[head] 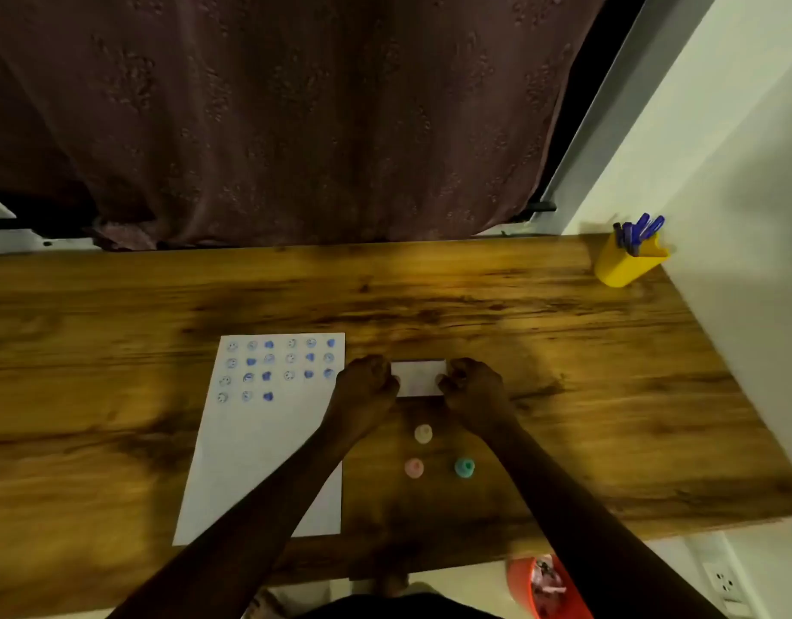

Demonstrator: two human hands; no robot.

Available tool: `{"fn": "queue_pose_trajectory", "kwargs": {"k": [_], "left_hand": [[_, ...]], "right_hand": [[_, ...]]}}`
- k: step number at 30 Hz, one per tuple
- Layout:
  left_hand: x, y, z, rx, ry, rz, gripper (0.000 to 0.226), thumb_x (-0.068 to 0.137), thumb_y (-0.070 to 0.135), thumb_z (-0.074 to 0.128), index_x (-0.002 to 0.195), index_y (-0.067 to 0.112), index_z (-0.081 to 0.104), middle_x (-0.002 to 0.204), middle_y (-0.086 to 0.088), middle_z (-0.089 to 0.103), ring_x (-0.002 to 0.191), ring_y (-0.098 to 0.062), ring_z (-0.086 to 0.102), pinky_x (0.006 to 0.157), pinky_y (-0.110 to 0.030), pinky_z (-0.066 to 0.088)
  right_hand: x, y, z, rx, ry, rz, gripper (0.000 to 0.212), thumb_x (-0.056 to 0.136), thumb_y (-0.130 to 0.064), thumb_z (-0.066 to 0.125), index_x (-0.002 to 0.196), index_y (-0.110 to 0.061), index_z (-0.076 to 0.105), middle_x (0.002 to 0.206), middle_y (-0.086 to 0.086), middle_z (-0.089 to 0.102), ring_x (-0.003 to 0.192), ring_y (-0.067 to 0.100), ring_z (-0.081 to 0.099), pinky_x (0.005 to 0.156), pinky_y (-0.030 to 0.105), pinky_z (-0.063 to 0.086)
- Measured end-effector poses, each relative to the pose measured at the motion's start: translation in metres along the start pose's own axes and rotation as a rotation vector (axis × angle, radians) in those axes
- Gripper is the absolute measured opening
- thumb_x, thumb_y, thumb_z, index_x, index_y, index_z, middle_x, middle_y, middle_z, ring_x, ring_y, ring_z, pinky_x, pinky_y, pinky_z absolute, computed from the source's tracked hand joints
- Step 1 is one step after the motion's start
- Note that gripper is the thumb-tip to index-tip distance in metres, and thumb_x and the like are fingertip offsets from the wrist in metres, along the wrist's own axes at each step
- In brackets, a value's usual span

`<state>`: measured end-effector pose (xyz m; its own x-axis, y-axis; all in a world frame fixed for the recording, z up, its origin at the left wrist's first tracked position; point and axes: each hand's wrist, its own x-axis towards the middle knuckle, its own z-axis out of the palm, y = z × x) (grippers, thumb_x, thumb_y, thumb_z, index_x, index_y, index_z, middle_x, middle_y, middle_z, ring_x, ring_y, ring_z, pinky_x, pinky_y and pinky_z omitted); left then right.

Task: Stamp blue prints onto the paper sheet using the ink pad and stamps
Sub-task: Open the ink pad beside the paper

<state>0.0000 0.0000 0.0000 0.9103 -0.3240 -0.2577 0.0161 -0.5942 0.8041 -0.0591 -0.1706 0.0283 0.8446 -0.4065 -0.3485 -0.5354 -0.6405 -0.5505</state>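
A white paper sheet (260, 444) lies on the wooden desk (563, 373), its upper part covered with rows of blue prints. To its right sits a small white rectangular ink pad case (418, 378), closed as far as I can tell. My left hand (367, 386) grips its left end and my right hand (472, 386) grips its right end. Three small stamps stand just nearer to me: a cream one (423, 433), a pink one (414, 467) and a teal one (464, 467).
A yellow cup (626, 265) holding blue pens stands at the desk's far right corner against the white wall. A dark curtain (295, 118) hangs behind the desk. An orange bin (546, 587) sits on the floor below the front edge.
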Motion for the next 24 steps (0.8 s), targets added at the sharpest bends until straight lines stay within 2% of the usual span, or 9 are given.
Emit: {"fn": "queue_pose_trajectory", "kwargs": {"k": [1,3,6,11,15,18,20,22,24], "left_hand": [[0.001,-0.001,0.002,-0.004,-0.006,-0.014,0.023,0.098,0.024,0.066,0.118,0.011,0.069,0.116,-0.008,0.074,0.109,-0.029,0.071,0.082,-0.026,0.054],[0.001,0.000,0.004,-0.035,-0.021,-0.054,0.032,0.099,0.023,0.066,0.129,0.012,0.066,0.130,-0.010,0.070,0.120,-0.030,0.068,0.088,-0.025,0.052],[0.001,0.003,0.007,-0.083,-0.078,-0.102,0.042,0.100,0.018,0.064,0.141,0.011,0.058,0.144,-0.014,0.062,0.132,-0.033,0.061,0.100,-0.033,0.054],[-0.002,0.005,0.007,-0.150,-0.083,-0.117,0.046,0.101,0.009,0.060,0.146,0.012,0.053,0.150,-0.015,0.057,0.139,-0.035,0.055,0.105,-0.036,0.051],[-0.007,0.003,-0.001,-0.174,-0.057,-0.122,0.047,0.100,0.005,0.059,0.145,0.015,0.054,0.148,-0.013,0.059,0.135,-0.033,0.058,0.090,-0.022,0.053],[-0.010,0.001,-0.017,-0.180,-0.013,-0.120,0.047,0.096,0.003,0.062,0.142,0.016,0.058,0.144,-0.012,0.062,0.127,-0.032,0.063,0.078,-0.020,0.054],[-0.012,-0.003,-0.034,-0.177,0.019,-0.119,0.050,0.095,0.003,0.062,0.142,0.018,0.058,0.144,-0.010,0.062,0.118,-0.025,0.066,0.064,-0.013,0.051],[-0.015,-0.008,-0.054,-0.163,0.055,-0.099,0.050,0.096,0.005,0.063,0.143,0.019,0.058,0.145,-0.007,0.063,0.108,-0.013,0.063,0.055,-0.004,0.046],[-0.022,-0.016,-0.079,-0.143,0.107,-0.085,0.052,0.096,0.009,0.067,0.145,0.022,0.057,0.146,-0.004,0.063,0.106,-0.009,0.061,0.056,-0.004,0.042]], "right_hand": [[0.001,0.001,0.000,0.001,-0.009,0.004,0.040,0.100,-0.030,0.060,0.133,-0.006,0.059,0.131,0.014,0.064,0.119,0.029,0.061,0.088,0.029,0.048],[0.004,0.003,0.002,0.011,-0.016,0.011,0.038,0.101,-0.029,0.060,0.131,-0.006,0.061,0.129,0.013,0.066,0.117,0.028,0.062,0.082,0.024,0.042],[0.004,0.003,0.007,0.050,-0.039,0.034,0.038,0.101,-0.028,0.059,0.132,-0.006,0.061,0.129,0.013,0.066,0.115,0.027,0.063,0.081,0.023,0.042],[0.002,0.002,0.013,0.139,-0.019,0.084,0.038,0.100,-0.023,0.060,0.135,-0.006,0.060,0.132,0.012,0.065,0.119,0.028,0.063,0.084,0.025,0.045],[-0.001,-0.006,0.015,0.200,0.011,0.099,0.038,0.099,-0.020,0.061,0.134,-0.008,0.061,0.132,0.012,0.067,0.117,0.028,0.064,0.082,0.027,0.048],[-0.005,-0.020,0.014,0.234,0.024,0.067,0.037,0.097,-0.018,0.062,0.134,-0.010,0.062,0.131,0.009,0.067,0.112,0.024,0.066,0.086,0.032,0.056],[-0.011,-0.035,0.014,0.267,0.020,0.016,0.037,0.096,-0.015,0.064,0.132,-0.012,0.063,0.129,0.006,0.069,0.105,0.019,0.068,0.079,0.024,0.055],[-0.017,-0.052,0.017,0.282,0.017,-0.047,0.039,0.094,-0.012,0.067,0.133,-0.014,0.064,0.128,0.006,0.070,0.109,0.020,0.068,0.075,0.018,0.051],[-0.024,-0.072,0.025,0.284,0.019,-0.098,0.043,0.092,-0.010,0.070,0.134,-0.016,0.063,0.127,0.004,0.071,0.109,0.020,0.070,0.061,0.007,0.047]]}}
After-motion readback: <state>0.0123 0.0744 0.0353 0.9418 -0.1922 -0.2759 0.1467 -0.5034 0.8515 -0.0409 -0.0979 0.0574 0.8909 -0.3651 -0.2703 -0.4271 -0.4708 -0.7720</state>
